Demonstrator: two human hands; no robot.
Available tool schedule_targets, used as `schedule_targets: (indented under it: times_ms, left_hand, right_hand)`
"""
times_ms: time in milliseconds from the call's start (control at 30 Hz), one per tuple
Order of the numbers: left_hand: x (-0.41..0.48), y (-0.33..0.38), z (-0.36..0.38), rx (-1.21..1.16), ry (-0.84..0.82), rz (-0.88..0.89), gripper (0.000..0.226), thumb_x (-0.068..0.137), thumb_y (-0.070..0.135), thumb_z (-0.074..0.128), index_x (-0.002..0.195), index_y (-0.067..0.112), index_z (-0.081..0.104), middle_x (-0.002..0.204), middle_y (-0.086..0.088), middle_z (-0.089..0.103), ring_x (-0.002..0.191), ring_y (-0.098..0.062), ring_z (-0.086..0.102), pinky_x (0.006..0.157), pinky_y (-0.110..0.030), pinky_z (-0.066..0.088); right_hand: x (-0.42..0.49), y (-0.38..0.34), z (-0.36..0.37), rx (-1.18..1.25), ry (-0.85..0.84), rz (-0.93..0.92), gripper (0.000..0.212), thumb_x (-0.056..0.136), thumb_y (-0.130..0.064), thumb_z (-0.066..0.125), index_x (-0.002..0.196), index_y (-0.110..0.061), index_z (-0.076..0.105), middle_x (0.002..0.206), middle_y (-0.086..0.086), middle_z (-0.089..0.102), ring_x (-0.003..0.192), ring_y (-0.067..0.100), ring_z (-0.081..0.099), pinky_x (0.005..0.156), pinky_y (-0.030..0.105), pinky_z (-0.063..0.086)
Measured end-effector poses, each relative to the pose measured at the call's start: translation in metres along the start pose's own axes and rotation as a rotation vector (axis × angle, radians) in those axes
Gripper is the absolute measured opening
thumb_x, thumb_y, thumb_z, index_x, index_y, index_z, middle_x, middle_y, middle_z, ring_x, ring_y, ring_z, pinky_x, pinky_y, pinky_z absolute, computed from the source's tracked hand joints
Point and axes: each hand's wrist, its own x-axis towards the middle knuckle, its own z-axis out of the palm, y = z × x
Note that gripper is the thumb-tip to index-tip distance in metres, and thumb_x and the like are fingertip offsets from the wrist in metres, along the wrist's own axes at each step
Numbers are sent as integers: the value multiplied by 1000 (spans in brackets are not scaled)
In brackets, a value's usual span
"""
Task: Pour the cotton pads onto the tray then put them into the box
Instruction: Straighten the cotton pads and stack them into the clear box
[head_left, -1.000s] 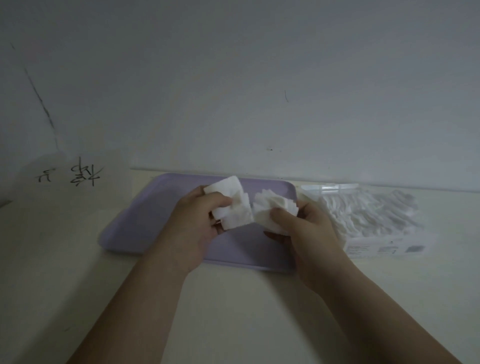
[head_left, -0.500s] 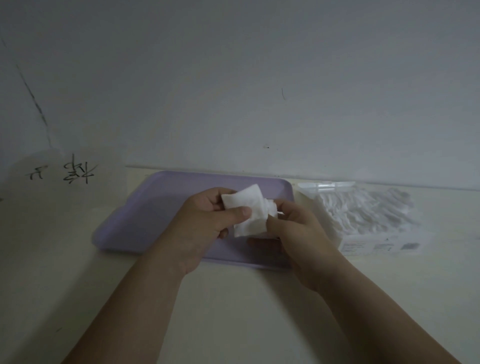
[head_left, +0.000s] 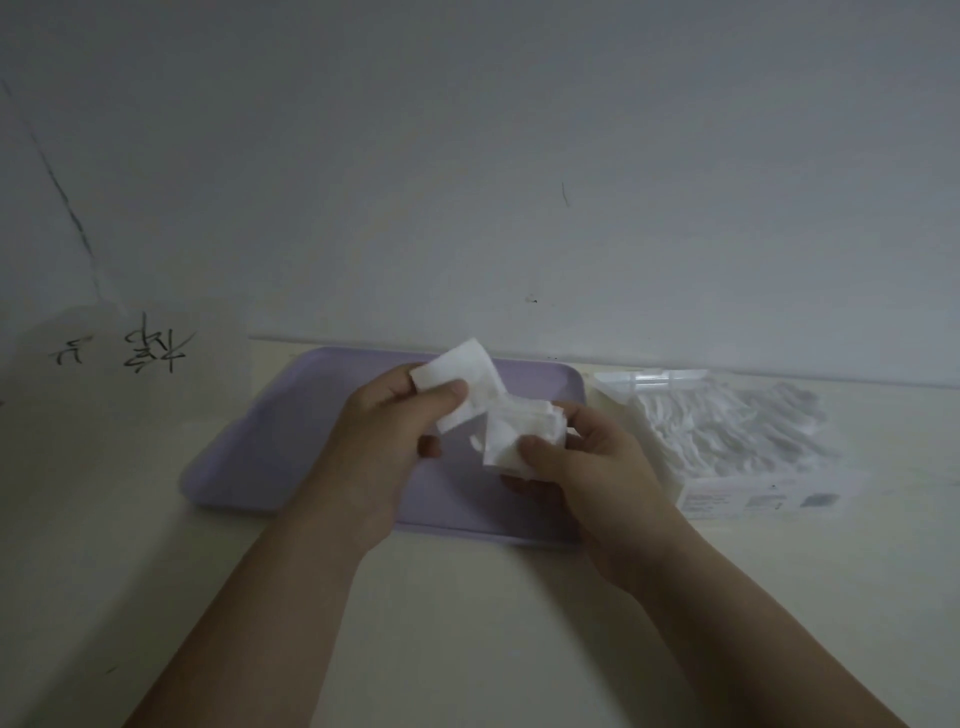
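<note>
A lilac tray (head_left: 270, 447) lies on the pale table against the wall. Above its middle, my left hand (head_left: 384, 441) pinches a small bunch of white cotton pads (head_left: 465, 384) between thumb and fingers. Just to the right, my right hand (head_left: 587, 467) grips a thicker stack of cotton pads (head_left: 519, 431), thumb on top. The two bunches touch each other. To the right of the tray stands a clear box (head_left: 748, 488), open at the top and filled with several rows of white cotton pads (head_left: 727, 426).
A sheet of paper with handwritten black characters (head_left: 150, 348) leans at the left where wall and table meet. The wall runs close behind the tray and box. Bare table (head_left: 467, 623) stretches toward me under my forearms.
My hands brought their two bunches of pads together over the tray, then parted slightly. My left hand's bunch now sits higher and my right hand's stack lower.
</note>
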Motion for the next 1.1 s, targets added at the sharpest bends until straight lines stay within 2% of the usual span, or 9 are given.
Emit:
schedule_targets:
  times_ms: [100, 200, 300, 400, 500, 700, 800, 933, 1100]
  left_hand:
    - [-2, 3, 0, -49, -85, -25, 18, 85, 5, 72, 99, 14, 76, 90, -8, 72, 78, -19, 57, 59, -31, 37]
    - [-8, 0, 6, 163, -178, -13, 30, 77, -1, 81, 103, 10, 72, 84, -6, 72, 63, -13, 58, 52, -21, 42]
    - [-11, 0, 11, 242, -132, -2, 40, 79, -14, 79, 112, 5, 66, 97, -8, 75, 63, -1, 65, 52, -11, 46]
    - [-8, 0, 3, 238, -166, -3, 55, 72, -7, 86, 117, 17, 67, 96, -6, 76, 78, -11, 70, 71, -22, 57]
    - [-8, 0, 1, 295, -210, 3, 58, 73, -13, 84, 118, 19, 68, 93, -10, 78, 83, -17, 70, 85, -31, 55]
    - [-11, 4, 3, 398, -209, 12, 63, 71, -12, 85, 122, 20, 68, 98, -16, 78, 82, -16, 69, 78, -24, 53]
    - [-11, 5, 4, 404, -215, 23, 50, 83, -5, 80, 123, 23, 68, 99, -9, 80, 81, -12, 70, 77, -22, 53]
    - [-12, 4, 5, 460, -210, 54, 39, 90, 1, 75, 122, 23, 68, 95, -9, 80, 81, -13, 68, 81, -28, 52]
    - [-12, 1, 13, 409, -113, 154, 42, 74, 11, 85, 111, 22, 69, 91, -16, 74, 74, -19, 65, 77, -38, 59]
  right_hand:
    - [0, -3, 0, 1, 36, -15, 21, 94, 8, 65, 111, -4, 69, 111, 24, 77, 89, 23, 76, 79, 39, 64]
    - [-3, -6, 1, 33, -30, -19, 22, 94, 4, 70, 115, -3, 69, 113, 24, 76, 95, 26, 76, 86, 43, 63]
    - [-4, -7, 3, 41, -61, -9, 27, 91, 2, 72, 117, 0, 67, 113, 25, 75, 96, 28, 75, 87, 43, 64]
    - [-2, -7, 1, -13, -21, -6, 23, 94, 8, 63, 114, -2, 70, 112, 24, 76, 95, 29, 75, 84, 43, 64]
    - [0, -7, -1, -44, -15, -4, 25, 95, 11, 60, 114, -1, 71, 110, 23, 78, 98, 32, 76, 79, 38, 64]
    - [-1, -10, 1, -78, -19, 27, 34, 92, 15, 46, 114, 2, 68, 111, 24, 77, 99, 31, 74, 94, 53, 59]
    - [-1, -11, 1, -86, -12, 11, 34, 93, 12, 45, 111, -1, 70, 111, 24, 77, 106, 36, 75, 95, 52, 61]
    - [-1, -11, -1, -75, -45, 23, 35, 98, 0, 43, 104, -15, 74, 96, 7, 80, 92, 20, 73, 78, 36, 62]
    - [-5, -10, 3, -200, -76, -90, 21, 91, -24, 77, 111, -17, 74, 106, 13, 80, 99, 24, 75, 88, 47, 63]
